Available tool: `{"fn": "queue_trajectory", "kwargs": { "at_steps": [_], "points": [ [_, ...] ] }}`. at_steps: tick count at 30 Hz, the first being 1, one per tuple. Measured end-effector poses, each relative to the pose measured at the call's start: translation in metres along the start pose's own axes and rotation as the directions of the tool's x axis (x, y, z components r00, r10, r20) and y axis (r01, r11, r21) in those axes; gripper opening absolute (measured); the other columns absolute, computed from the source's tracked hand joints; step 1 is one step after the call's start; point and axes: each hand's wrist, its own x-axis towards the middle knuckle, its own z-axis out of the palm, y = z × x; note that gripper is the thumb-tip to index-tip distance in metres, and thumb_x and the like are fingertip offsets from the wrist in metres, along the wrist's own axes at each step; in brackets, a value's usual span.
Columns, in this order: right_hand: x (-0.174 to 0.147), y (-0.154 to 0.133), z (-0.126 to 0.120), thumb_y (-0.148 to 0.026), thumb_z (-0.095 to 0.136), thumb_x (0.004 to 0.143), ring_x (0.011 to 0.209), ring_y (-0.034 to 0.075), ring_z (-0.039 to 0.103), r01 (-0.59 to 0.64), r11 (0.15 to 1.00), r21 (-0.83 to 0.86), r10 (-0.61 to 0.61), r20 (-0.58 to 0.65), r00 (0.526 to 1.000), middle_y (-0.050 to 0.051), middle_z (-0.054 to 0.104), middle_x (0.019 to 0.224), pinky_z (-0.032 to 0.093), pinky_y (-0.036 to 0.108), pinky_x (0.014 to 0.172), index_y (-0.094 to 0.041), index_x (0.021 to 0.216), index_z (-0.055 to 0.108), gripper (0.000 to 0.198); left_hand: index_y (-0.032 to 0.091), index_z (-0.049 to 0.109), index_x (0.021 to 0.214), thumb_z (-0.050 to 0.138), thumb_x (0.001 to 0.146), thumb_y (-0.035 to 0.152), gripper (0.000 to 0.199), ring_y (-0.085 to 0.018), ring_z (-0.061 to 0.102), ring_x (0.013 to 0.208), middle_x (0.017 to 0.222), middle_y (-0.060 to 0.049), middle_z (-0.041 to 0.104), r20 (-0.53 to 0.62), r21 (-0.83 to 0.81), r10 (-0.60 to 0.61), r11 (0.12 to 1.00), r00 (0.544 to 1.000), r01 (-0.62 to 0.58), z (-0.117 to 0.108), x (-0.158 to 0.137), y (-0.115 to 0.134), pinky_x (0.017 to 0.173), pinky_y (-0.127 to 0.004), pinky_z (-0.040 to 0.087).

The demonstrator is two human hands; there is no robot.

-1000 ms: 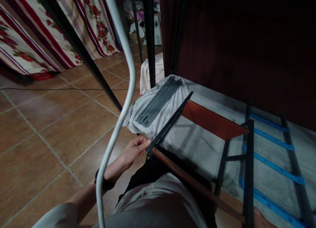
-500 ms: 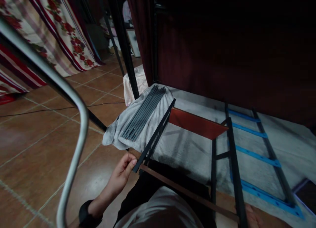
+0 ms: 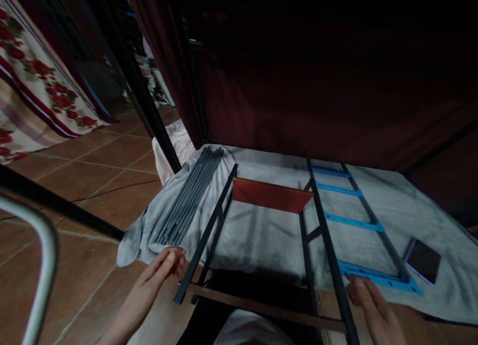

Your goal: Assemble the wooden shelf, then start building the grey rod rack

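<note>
A dark metal frame [image 3: 328, 253] stands over my lap, with a reddish-brown board [image 3: 272, 195] across its far end and a brown crossbar [image 3: 261, 305] at its near end. To the left of its left rail is my left hand [image 3: 164, 268], apart from the metal, its fingers loosely bent with nothing visible in them. My right hand [image 3: 369, 300] is beside the right rail, fingers forward and loosely bent; whether it touches the rail I cannot tell. Just beyond it lies a second dark frame with blue crosspieces [image 3: 384, 280].
Several thin grey rods [image 3: 190, 200] lie on the grey blanket [image 3: 269, 240]. A phone [image 3: 423, 260] rests at the right. A curved pale metal tube [image 3: 47, 250] and a dark post [image 3: 149, 101] stand on the left. Behind hangs a dark red curtain [image 3: 261, 106].
My left hand has let go of the near end of the frame's left rail. My right hand has come further into view. The camera view has shifted right.
</note>
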Motion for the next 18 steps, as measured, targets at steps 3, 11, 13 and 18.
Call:
{"fn": "queue_trajectory", "kwargs": {
  "at_steps": [3, 11, 13, 18],
  "points": [
    [0.039, -0.028, 0.011, -0.072, 0.064, 0.076, 0.093, 0.028, 0.073, 0.057, 0.978, 0.203, -0.054, -0.019, 0.998, 0.009, 0.077, 0.099, 0.06, 0.038, 0.078, -0.021, 0.104, 0.069, 0.059, 0.021, 0.069, 0.112, 0.069, 0.079, 0.068, 0.058, -0.023, 0.068, 0.087, 0.095, -0.006, 0.073, -0.05, -0.044, -0.039, 0.998, 0.998, 0.037, 0.006, 0.051, 0.012, 0.077, -0.033, 0.055],
    [0.147, -0.114, 0.048, -0.04, 0.051, 0.099, 0.058, 0.015, 0.066, -0.135, 0.893, 0.429, 0.032, 0.238, 0.971, 0.004, 0.07, 0.073, 0.054, 0.024, 0.055, -0.02, 0.112, 0.059, 0.025, 0.015, 0.064, 0.097, 0.066, 0.091, 0.047, 0.032, -0.015, 0.066, 0.059, 0.073, -0.005, 0.069, 0.124, -0.246, -0.24, 0.933, 0.963, 0.264, 0.075, 0.199, 0.062, 0.05, -0.021, 0.051],
    [0.161, -0.134, 0.055, -0.044, 0.044, 0.103, 0.05, 0.014, 0.063, -0.176, 0.894, 0.412, 0.041, 0.316, 0.948, 0.003, 0.068, 0.069, 0.05, 0.022, 0.048, -0.019, 0.111, 0.058, 0.03, 0.014, 0.063, 0.093, 0.057, 0.098, 0.043, 0.03, -0.016, 0.068, 0.059, 0.073, -0.009, 0.071, 0.244, -0.302, -0.305, 0.878, 0.92, 0.371, 0.09, 0.218, 0.077, 0.051, -0.023, 0.054],
    [0.174, -0.172, 0.079, -0.049, 0.045, 0.103, 0.045, 0.015, 0.06, -0.329, 0.828, 0.455, 0.091, 0.469, 0.879, 0.009, 0.069, 0.064, 0.052, 0.023, 0.044, -0.013, 0.103, 0.059, 0.039, 0.012, 0.064, 0.082, 0.06, 0.097, 0.043, 0.034, -0.019, 0.065, 0.055, 0.07, -0.013, 0.07, 0.378, -0.288, -0.239, 0.888, 0.894, 0.359, 0.114, 0.24, 0.104, 0.045, -0.025, 0.053]
  ]
}}
